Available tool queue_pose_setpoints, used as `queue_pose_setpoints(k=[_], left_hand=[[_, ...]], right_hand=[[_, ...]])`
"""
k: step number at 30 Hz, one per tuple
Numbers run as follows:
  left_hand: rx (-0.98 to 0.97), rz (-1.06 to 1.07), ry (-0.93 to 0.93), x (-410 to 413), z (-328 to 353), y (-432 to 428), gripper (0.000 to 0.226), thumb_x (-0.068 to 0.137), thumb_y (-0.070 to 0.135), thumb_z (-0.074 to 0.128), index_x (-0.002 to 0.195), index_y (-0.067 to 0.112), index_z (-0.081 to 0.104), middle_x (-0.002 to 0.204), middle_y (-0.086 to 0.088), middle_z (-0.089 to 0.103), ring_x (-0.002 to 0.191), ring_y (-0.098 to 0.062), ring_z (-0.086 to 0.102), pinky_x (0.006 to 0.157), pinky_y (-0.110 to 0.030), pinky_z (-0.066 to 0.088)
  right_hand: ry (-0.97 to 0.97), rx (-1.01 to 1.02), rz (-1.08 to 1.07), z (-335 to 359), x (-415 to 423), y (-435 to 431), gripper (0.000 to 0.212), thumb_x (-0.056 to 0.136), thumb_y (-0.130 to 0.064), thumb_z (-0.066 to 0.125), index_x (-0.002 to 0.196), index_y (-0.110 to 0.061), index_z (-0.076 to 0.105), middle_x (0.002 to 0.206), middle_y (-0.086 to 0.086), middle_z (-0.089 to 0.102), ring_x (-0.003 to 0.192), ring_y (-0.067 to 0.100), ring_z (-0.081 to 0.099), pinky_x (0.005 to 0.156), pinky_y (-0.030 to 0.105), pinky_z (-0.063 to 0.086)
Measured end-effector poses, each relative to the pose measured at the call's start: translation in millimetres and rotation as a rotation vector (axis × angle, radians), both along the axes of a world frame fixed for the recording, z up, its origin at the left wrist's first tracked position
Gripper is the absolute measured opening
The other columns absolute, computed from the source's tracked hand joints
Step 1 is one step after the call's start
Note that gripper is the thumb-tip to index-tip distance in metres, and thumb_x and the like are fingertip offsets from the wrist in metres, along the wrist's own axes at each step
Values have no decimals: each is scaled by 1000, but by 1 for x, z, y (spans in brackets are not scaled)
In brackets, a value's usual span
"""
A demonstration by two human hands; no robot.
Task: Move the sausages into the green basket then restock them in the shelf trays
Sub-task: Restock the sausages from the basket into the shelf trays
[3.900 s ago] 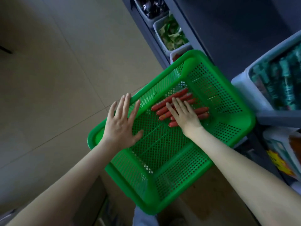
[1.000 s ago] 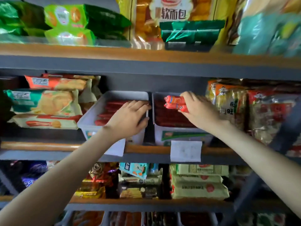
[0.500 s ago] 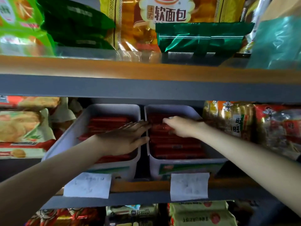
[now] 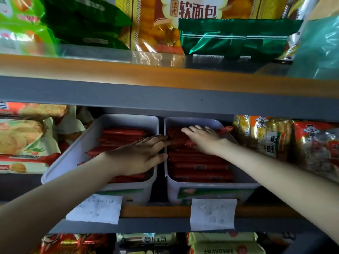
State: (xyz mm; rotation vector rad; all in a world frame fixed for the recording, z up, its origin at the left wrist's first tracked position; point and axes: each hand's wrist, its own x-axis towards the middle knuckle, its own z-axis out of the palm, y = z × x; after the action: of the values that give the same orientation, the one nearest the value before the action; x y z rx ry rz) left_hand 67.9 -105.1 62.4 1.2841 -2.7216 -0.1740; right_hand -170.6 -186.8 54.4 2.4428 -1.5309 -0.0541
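Two white trays sit side by side on the middle shelf, the left tray and the right tray. Both hold rows of red sausages, some in the left tray and some in the right tray. My left hand lies flat and open over the left tray, its fingertips at the wall between the trays. My right hand rests palm down with fingers spread on the sausages at the back of the right tray. One sausage end pokes out past it. The green basket is out of view.
The upper shelf board hangs low over the trays. Biscuit packs crowd the left and rice-cracker bags the right. Two paper labels hang from the shelf edge. More snack packs fill the shelf below.
I have turned from the basket to the shelf. My right hand carried sausages into the right tray and now lies flat on them, further back. My left hand stayed at the left tray.
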Motion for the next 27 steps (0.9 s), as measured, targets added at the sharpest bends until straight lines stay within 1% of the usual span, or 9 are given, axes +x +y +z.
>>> queue_pose_setpoints(k=[3,7,11,15,17,19,22,24,27], left_hand=[[4,-2,-7,0,1,0,54,101,43,24,151,31,9,160,8,2,145,-6,1,108,-12,-2],[3,5,3,-1,1,1,54,101,42,25,152,29,10,160,7,4,146,-6,1,108,-12,-1],[20,9,5,-1,2,2,55,101,43,24,152,29,10,160,7,3,146,-7,1,112,-19,2],[10,-2,21,-1,2,2,55,101,41,25,152,29,9,160,9,3,145,-5,1,107,-10,-2],[13,-2,26,-1,1,2,54,101,41,25,152,28,9,160,9,3,145,-4,0,105,-9,-2],[21,3,27,-1,1,1,55,101,41,25,152,28,10,160,8,4,145,-4,0,107,-12,-1],[19,-2,28,-1,0,0,54,102,41,26,152,27,11,160,7,4,145,-4,1,108,-13,1],[10,-9,25,-1,-1,0,54,102,41,26,152,26,11,160,7,5,144,-4,0,106,-13,1],[-5,-28,25,0,-1,0,55,102,41,25,152,27,8,160,8,3,144,-3,-2,107,-14,-1]], right_hand=[[-47,138,-33,9,-1,6,80,92,-40,56,151,-25,4,157,6,13,144,27,14,113,48,18],[-28,202,-6,10,-1,12,89,88,-42,60,150,-28,-1,159,6,1,146,27,3,115,53,14],[-100,204,34,7,12,17,90,87,-42,62,151,-27,-1,159,5,3,145,29,8,115,50,12],[-208,274,50,-8,32,21,90,84,-41,66,150,-18,9,152,10,21,139,27,24,113,37,19],[-200,309,61,-13,29,17,89,83,-45,64,149,-23,9,153,6,18,141,26,22,114,37,20],[-225,432,20,-12,15,11,83,85,-53,58,150,-28,12,157,2,15,143,24,17,116,40,17],[-227,546,-86,-13,-16,0,67,91,-52,49,148,-27,25,156,2,24,143,23,21,115,35,17],[-257,525,-134,-19,-29,-8,66,92,-52,47,149,-28,24,156,1,23,144,22,19,116,34,14],[-154,407,-146,-20,-34,-20,68,91,-58,41,150,-35,16,159,-5,12,146,20,9,117,38,7]])
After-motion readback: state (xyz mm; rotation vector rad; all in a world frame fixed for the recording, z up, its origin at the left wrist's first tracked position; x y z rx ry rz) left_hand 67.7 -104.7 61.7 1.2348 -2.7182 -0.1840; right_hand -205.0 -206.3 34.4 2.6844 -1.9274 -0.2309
